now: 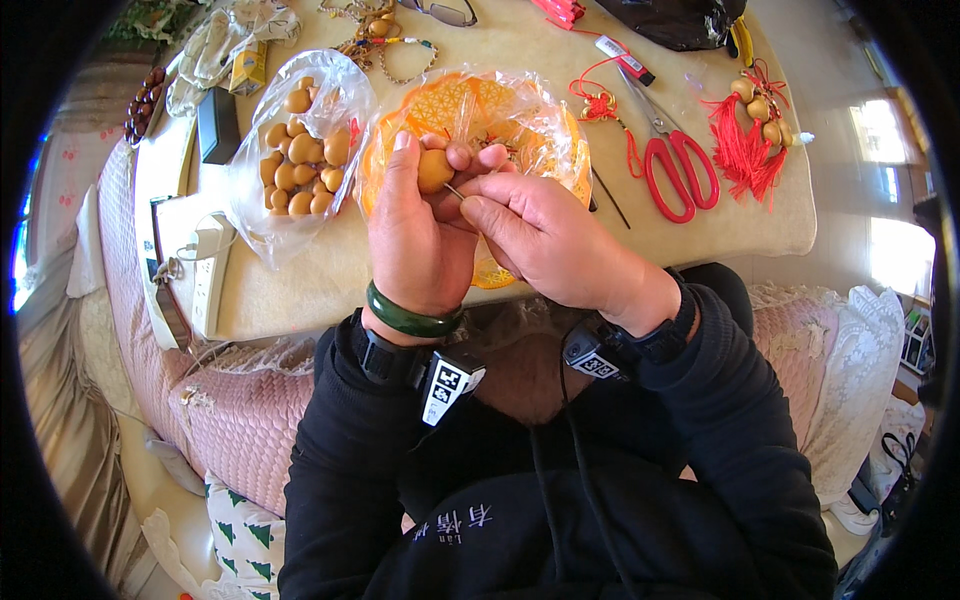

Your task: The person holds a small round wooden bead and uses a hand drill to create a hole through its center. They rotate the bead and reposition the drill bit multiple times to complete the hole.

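My left hand [415, 235], with a green bangle at its wrist, is closed around a small tan gourd [434, 171]. It holds the gourd over the near side of an orange openwork basket [398, 112] lined with clear plastic. From the right, my right hand [560, 235] pinches a thin metal rod [454, 191], like a needle or awl. The rod's tip meets the gourd's lower right side; whether it is inside a hole is hidden. To the left lies a clear plastic bag [345, 80] with several similar tan gourds [303, 150].
Red-handled scissors [690, 170] lie to the right, near a red knotted cord [600, 105] and gourds with red tassels [745, 150]. A dark thin stick [612, 200] is beside the basket. Left are a dark box [217, 125] and a white power strip [209, 275]. Glasses [450, 13] lie at the back.
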`<action>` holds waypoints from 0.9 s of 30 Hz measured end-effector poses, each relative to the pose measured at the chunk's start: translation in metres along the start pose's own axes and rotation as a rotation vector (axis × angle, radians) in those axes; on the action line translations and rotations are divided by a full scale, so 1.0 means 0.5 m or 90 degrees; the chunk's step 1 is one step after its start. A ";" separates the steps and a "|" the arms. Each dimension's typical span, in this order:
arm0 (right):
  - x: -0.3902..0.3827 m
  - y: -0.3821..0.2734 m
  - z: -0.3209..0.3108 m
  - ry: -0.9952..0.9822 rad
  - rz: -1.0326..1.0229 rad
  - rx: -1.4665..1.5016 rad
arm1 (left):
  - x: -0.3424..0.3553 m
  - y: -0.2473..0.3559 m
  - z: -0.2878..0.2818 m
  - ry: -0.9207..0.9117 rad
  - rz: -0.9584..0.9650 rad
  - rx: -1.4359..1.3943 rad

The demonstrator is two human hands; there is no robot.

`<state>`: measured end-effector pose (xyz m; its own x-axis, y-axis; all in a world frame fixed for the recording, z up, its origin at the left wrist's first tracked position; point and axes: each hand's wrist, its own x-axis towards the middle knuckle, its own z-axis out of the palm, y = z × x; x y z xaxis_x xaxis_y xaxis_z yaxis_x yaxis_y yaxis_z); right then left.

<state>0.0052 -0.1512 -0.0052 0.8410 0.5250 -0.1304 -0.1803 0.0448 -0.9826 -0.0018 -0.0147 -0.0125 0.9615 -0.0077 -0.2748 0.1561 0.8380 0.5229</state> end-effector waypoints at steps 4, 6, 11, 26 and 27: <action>-0.001 0.007 -0.003 0.020 -0.032 -0.060 | 0.000 -0.004 0.001 0.016 -0.007 0.036; 0.000 0.013 -0.003 0.048 -0.067 -0.125 | 0.000 -0.004 0.002 -0.003 -0.014 0.067; 0.002 0.022 -0.002 0.042 -0.118 -0.148 | 0.004 0.008 0.000 0.050 -0.024 0.114; 0.004 0.009 -0.007 0.028 -0.084 -0.166 | 0.007 0.010 -0.006 0.054 -0.050 0.081; 0.003 0.008 -0.007 0.041 -0.101 -0.180 | 0.006 0.009 -0.005 0.046 -0.059 0.083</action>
<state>0.0075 -0.1530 -0.0099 0.8795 0.4751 0.0277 0.0968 -0.1216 -0.9879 0.0010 -0.0097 -0.0132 0.9237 -0.0389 -0.3812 0.2761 0.7573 0.5918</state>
